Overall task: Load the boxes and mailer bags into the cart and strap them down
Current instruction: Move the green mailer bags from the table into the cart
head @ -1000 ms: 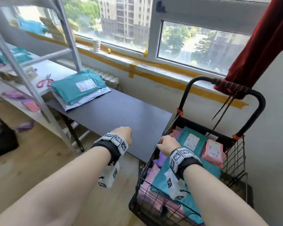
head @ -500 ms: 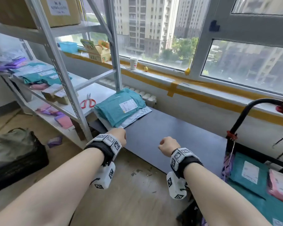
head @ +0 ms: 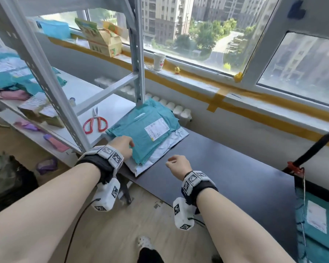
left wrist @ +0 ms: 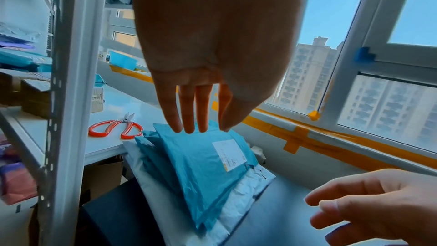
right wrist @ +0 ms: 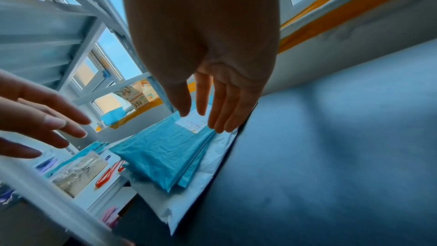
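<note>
A stack of teal mailer bags [head: 142, 130] [left wrist: 203, 158] [right wrist: 163, 152] with a white label lies on a white mailer bag [head: 156, 154] at the left end of the dark table [head: 226, 164]. My left hand [head: 123, 147] [left wrist: 196, 126] hovers at the stack's near left corner, fingers straight and holding nothing. My right hand [head: 176, 164] [right wrist: 203, 119] is over the table just right of the stack, fingers extended and empty. The black cart [head: 315, 202], with teal bags inside, shows at the right edge.
A grey metal shelf post [head: 51, 88] stands close to my left hand. Red-handled scissors [head: 95, 123] lie on the white shelf beside the stack. More bags and boxes [head: 40, 111] sit on the shelves. A paper cup [head: 159, 61] is on the windowsill.
The view swung left from the cart to the table. Both hands moved forward to the teal stack and their fingers opened out; the left now reaches its near corner.
</note>
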`<control>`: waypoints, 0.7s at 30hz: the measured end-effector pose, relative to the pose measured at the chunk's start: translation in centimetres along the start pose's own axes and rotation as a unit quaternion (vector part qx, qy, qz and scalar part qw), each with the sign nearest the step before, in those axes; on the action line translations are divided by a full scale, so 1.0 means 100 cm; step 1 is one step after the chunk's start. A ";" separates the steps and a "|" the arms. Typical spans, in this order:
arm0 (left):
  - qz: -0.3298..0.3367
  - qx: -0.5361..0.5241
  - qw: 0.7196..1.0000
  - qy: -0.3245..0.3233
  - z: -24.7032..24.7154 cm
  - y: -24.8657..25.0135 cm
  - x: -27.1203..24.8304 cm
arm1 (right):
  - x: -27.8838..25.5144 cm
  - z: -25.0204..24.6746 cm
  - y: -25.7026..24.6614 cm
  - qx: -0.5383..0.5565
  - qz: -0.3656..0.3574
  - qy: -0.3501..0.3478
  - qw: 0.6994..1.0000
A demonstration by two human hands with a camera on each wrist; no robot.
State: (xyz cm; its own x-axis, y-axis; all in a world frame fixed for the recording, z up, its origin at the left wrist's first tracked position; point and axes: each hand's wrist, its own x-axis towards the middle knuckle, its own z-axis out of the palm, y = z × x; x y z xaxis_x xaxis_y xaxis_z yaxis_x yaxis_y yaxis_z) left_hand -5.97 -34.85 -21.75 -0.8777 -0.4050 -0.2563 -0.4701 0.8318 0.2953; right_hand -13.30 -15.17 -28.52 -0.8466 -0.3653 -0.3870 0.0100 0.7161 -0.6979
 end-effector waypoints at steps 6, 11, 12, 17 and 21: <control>-0.030 -0.010 0.999 -0.015 -0.012 -0.021 0.091 | 0.089 0.022 -0.016 0.118 0.049 -0.024 0.991; -0.051 0.002 0.998 -0.049 -0.014 -0.030 0.153 | 0.142 0.042 -0.022 0.197 0.112 -0.039 0.973; -0.052 0.001 0.997 -0.059 -0.013 -0.031 0.162 | 0.150 0.045 -0.022 0.212 0.125 -0.042 0.968; -0.071 -0.015 0.994 -0.077 -0.003 -0.032 0.189 | 0.170 0.054 -0.021 0.259 0.162 -0.038 0.951; -0.096 -0.034 0.992 -0.070 0.001 -0.032 0.194 | 0.172 0.055 -0.019 0.307 0.182 -0.027 0.934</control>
State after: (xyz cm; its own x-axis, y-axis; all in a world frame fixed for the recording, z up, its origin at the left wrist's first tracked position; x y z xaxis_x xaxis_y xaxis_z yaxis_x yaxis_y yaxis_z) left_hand -21.48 -45.31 -27.77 -0.7517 -0.4932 -0.4378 -0.6369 0.7151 0.2880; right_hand -24.97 -26.08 -37.13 -0.7000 -0.2055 -0.6839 0.6087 0.3291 -0.7219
